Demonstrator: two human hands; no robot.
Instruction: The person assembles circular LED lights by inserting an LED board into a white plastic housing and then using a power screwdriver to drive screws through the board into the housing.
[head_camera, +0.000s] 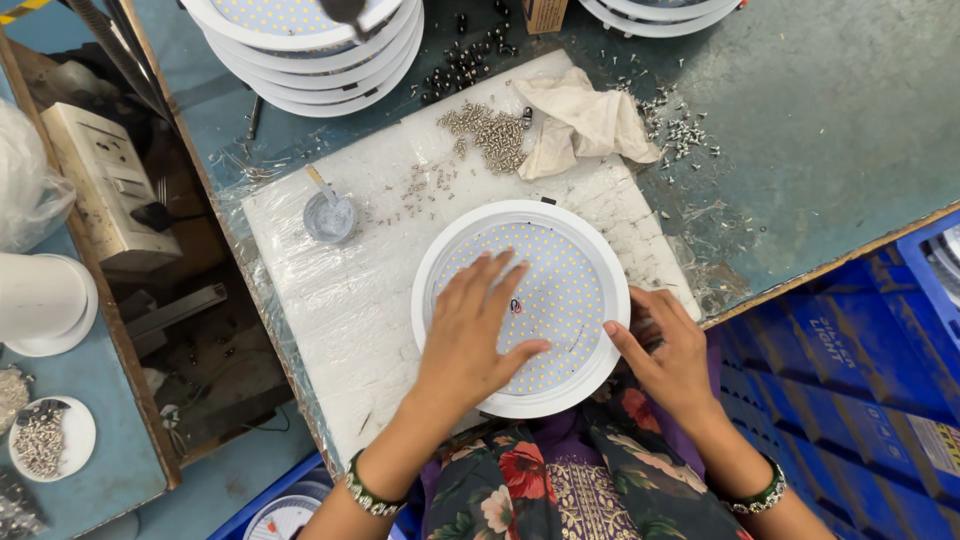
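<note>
Hands flat, grip released: left hand (470, 335) on round lamp panel (570, 280), right hand (665, 355) at rim.

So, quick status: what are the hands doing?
Left hand flat on round light panel. Right hand at its rim. Loose screws beyond, clear.

A round lamp housing (521, 306) of smooth, matt white plastic is seen, its inner panel dotted. The white foam board (330, 300) is wrapped in glossy, wrinkled film. Shiny metal screws (490, 133) are heaped beside a crumpled cloth (583, 122). The worktop (830, 130) looks scuffed and dull.
</note>
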